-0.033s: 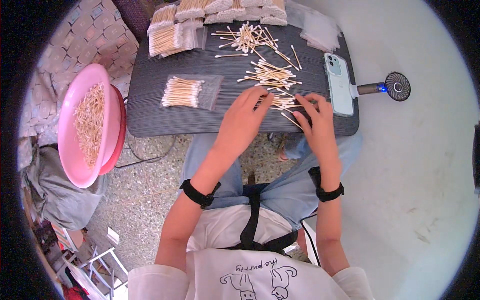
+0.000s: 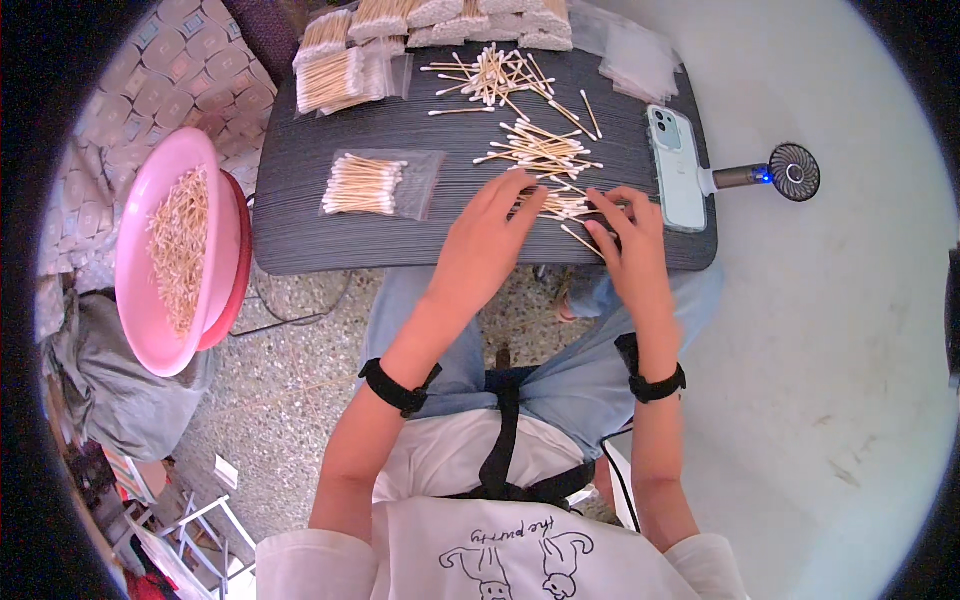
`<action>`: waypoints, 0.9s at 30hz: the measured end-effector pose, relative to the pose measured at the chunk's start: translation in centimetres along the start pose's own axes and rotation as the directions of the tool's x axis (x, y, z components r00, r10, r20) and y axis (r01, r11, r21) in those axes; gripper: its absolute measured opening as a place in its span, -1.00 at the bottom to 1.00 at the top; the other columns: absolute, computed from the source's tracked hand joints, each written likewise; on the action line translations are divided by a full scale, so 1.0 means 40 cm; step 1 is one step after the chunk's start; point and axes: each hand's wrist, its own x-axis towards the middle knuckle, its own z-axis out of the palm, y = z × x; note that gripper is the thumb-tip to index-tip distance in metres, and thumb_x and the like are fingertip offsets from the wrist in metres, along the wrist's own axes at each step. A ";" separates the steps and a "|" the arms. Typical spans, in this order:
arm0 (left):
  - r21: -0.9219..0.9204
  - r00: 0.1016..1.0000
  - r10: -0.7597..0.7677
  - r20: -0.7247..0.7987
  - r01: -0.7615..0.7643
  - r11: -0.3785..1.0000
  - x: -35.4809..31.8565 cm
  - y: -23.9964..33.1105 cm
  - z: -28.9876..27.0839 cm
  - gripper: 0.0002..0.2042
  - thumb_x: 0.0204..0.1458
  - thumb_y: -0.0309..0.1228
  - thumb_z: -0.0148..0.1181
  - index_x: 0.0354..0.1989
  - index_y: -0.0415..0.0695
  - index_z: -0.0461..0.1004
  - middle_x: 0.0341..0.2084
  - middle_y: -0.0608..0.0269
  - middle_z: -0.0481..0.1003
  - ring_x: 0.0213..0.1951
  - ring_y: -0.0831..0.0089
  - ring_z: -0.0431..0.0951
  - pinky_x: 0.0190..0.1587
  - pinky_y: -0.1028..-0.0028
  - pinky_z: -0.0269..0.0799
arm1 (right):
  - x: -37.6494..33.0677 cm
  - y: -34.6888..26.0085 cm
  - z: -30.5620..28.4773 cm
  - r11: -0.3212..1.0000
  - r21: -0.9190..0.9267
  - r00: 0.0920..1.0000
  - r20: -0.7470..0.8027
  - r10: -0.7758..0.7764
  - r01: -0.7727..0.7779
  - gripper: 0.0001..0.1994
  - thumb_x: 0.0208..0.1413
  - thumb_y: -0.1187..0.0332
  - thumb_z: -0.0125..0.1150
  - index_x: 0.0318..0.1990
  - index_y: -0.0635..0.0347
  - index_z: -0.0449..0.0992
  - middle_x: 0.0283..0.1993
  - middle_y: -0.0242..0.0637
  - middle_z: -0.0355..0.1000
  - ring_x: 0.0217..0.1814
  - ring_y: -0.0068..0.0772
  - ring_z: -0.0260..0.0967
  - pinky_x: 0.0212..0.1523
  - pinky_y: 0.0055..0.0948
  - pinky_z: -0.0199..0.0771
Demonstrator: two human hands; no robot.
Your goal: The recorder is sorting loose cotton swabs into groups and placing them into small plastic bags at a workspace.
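A small pile of cotton swabs (image 2: 566, 205) with wooden sticks and white tips lies near the front edge of the dark table, between my hands. My left hand (image 2: 485, 235) closes its thumb and forefinger around the left ends of some of these swabs. At the right ends, my right hand (image 2: 635, 245) curves with thumb and fingers apart, touching the pile. One loose cotton swab (image 2: 582, 240) lies slantwise by the right thumb. Beyond my hands are a middle heap of swabs (image 2: 545, 150) and a farther heap (image 2: 495, 75). A clear bag filled with swabs (image 2: 365, 185) lies to the left.
Several packed swab bags (image 2: 435, 15) line the table's far edge, with empty clear bags (image 2: 640, 62) at far right. A phone (image 2: 680, 170) lies at the right edge beside a small fan (image 2: 795, 172). Left of the table stands a pink basin (image 2: 140, 270) of swabs.
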 end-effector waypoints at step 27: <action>-0.050 0.999 0.028 0.037 -0.026 0.998 0.007 0.012 -0.010 -0.60 0.13 -0.39 0.10 0.15 -0.22 0.35 0.16 0.00 0.32 0.21 0.00 0.30 0.29 0.16 0.20 | -0.040 -0.009 -0.029 0.966 0.229 0.992 0.038 0.118 -0.123 -0.83 -0.01 0.45 0.30 -0.23 0.23 0.55 -0.20 -0.17 0.38 -0.09 -0.10 0.36 -0.08 -0.26 0.38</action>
